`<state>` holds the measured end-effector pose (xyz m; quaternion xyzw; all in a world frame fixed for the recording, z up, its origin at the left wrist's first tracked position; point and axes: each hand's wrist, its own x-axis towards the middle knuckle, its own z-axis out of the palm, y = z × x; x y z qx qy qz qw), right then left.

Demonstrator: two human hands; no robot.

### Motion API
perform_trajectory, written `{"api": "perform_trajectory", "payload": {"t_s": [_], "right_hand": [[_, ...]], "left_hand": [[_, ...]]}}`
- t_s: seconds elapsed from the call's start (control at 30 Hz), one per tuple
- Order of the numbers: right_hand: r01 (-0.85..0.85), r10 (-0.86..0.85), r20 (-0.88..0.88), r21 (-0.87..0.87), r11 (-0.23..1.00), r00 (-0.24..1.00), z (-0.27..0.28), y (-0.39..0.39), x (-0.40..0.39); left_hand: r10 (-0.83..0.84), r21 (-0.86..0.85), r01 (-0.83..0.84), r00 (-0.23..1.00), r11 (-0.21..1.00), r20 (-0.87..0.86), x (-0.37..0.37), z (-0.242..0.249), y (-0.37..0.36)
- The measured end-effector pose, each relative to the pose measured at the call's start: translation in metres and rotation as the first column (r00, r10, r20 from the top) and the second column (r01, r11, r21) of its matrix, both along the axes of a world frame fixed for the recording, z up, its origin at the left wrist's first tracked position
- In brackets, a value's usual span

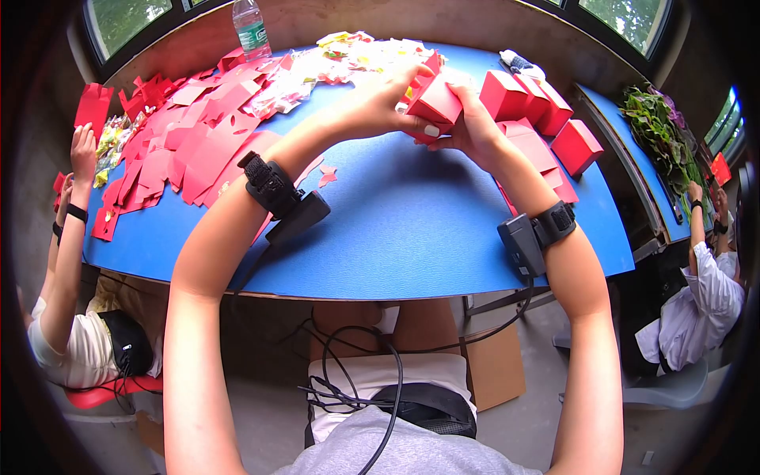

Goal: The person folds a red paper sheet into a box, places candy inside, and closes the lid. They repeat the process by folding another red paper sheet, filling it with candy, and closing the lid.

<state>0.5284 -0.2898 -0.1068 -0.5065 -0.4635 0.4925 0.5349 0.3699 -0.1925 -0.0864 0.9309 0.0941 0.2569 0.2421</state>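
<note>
A small red paper box (438, 101) is held up above the far part of the blue table, between both hands. My left hand (386, 103) grips it from the left, thumb along its lower edge and fingers over the top. From the right, my right hand (473, 127) has its fingers closed around the box's side and underside. Something yellowish shows at the box's left side, partly hidden by my left fingers. Several finished-looking red boxes (507, 95) stand just right of my right hand, and another red box (576, 148) sits nearer the table's right edge.
Flat red card pieces (198, 150) cover the table's left, beside small wrapped packets (348, 59). A water bottle (252, 32) stands at the back. Co-workers sit left and right; one lifts a red card (93, 111). Plants (661, 131) lie on another table. Cables (396, 380) hang below.
</note>
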Motion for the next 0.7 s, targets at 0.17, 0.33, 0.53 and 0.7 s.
{"api": "perform_trajectory", "payload": {"t_s": [0.17,0.33,0.53,0.7], "right_hand": [[0.123,-0.134,0.122,0.099,0.987,0.983,-0.003,0.003,-0.002],[0.053,-0.066,0.161,0.085,0.995,0.985,-0.003,0.002,-0.001],[0.038,-0.068,0.213,0.141,0.989,0.975,0.005,0.0,-0.004],[-0.023,-0.16,0.418,0.401,0.916,0.894,-0.01,0.015,0.003]], "left_hand": [[-0.045,0.003,0.045,0.998,0.999,0.04,0.001,-0.007,0.012],[0.029,0.008,-0.03,0.999,1.0,0.038,0.002,-0.003,0.005],[-0.058,-0.066,0.059,0.998,0.996,0.015,-0.002,0.003,0.009],[-0.167,-0.547,0.084,0.981,0.833,-0.103,-0.022,0.029,0.01]]}}
